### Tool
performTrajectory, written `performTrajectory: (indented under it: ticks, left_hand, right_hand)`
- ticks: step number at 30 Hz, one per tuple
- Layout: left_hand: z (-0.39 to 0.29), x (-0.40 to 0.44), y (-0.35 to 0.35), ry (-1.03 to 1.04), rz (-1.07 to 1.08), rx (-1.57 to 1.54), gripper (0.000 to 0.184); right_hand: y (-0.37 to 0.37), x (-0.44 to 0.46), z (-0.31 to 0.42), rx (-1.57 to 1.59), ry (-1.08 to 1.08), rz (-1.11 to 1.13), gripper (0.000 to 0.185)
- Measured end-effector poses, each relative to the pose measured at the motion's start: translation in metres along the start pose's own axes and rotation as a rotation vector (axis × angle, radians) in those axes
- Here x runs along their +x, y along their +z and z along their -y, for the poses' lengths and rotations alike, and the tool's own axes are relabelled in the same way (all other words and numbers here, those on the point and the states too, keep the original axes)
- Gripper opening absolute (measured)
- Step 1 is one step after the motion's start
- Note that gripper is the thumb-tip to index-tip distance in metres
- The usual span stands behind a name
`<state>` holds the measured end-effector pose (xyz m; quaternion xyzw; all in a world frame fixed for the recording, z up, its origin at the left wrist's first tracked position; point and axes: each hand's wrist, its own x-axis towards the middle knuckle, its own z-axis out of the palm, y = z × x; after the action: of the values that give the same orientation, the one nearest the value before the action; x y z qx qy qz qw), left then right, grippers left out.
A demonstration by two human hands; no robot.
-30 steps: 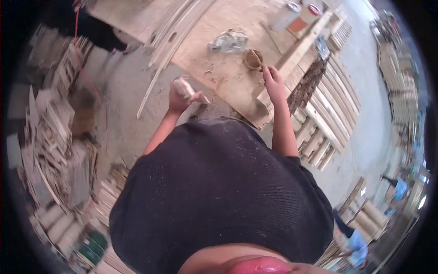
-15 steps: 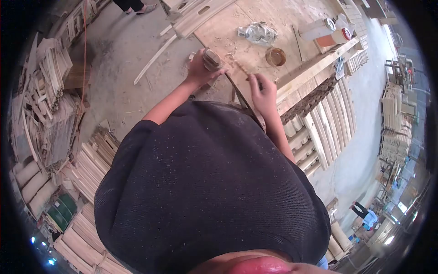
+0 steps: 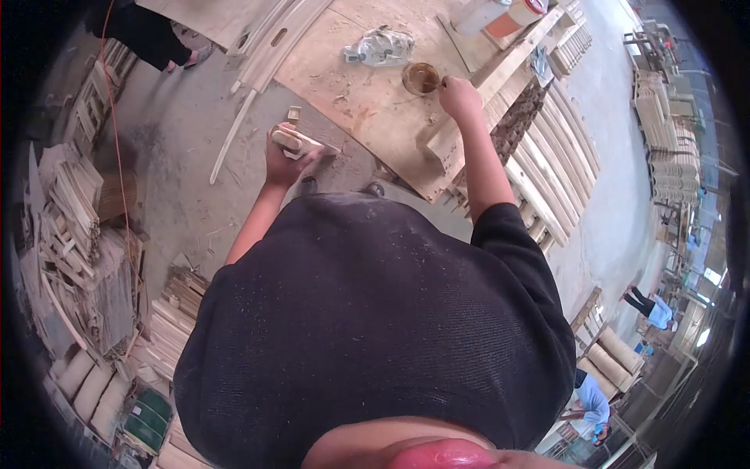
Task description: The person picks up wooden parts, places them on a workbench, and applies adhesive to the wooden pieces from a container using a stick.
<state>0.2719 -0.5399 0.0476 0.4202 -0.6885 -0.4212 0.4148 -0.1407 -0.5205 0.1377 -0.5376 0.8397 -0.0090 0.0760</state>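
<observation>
My left hand [image 3: 283, 162] is closed around a pale wooden piece [image 3: 291, 141] with a rounded end, held off the table's left edge. Much of that piece is hidden by foreshortening and my fingers. Over the table, my right hand [image 3: 461, 100] is closed at the rim of a small round cup [image 3: 412, 79] of amber-brown liquid. The thin stick in its fingers barely shows here; its tip seems to be at the cup. A crumpled clear plastic bag [image 3: 379, 48] lies beside the cup.
Wood shavings litter the plywood table [image 3: 336, 94]. A container of orange liquid [image 3: 512, 19] stands at its far side. Curved wooden slats [image 3: 551, 172] are stacked right, scrap wood [image 3: 78, 234] left. A person's legs [image 3: 148, 35] show upper left; other people are lower right.
My right hand has moved from near the wooden piece out to the cup. My left hand has shifted left and down with the piece. The view has turned slightly.
</observation>
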Motion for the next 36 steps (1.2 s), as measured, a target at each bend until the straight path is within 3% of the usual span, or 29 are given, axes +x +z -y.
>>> performTrajectory:
  ticks: [2, 5, 9, 15, 21, 27, 32, 36]
  left_hand:
    - [0.001, -0.001, -0.006, 0.014, -0.031, -0.023, 0.070]
    - [-0.006, -0.006, -0.014, -0.147, -0.016, -0.164, 0.069]
    - [0.006, -0.005, -0.029, -0.162, -0.012, -0.092, 0.070]
    - [0.019, -0.017, -0.040, -0.126, -0.076, -0.030, 0.071]
    - [-0.008, -0.019, -0.040, -0.196, -0.019, -0.102, 0.069]
    - [-0.002, -0.016, -0.031, -0.084, -0.020, -0.028, 0.068]
    - [-0.024, -0.012, -0.025, -0.069, 0.073, 0.069, 0.070]
    - [-0.023, -0.010, -0.019, -0.092, 0.132, -0.032, 0.071]
  right_hand:
    - [0.005, 0.012, -0.008, 0.073, -0.070, 0.068, 0.030]
    - [0.012, 0.018, -0.013, 0.172, -0.115, 0.128, 0.032]
    - [0.027, 0.022, -0.006, 0.306, -0.094, 0.107, 0.036]
    - [0.036, 0.015, -0.006, 0.572, 0.207, 0.155, 0.041]
    - [0.043, -0.007, -0.010, 0.741, 0.317, 0.064, 0.046]
    - [0.044, -0.020, -0.006, 1.225, 0.512, 0.078, 0.038]
    - [0.040, -0.031, -0.007, 1.718, 0.530, 0.118, 0.034]
    - [0.033, -0.041, -0.005, 1.991, 0.516, 0.203, 0.029]
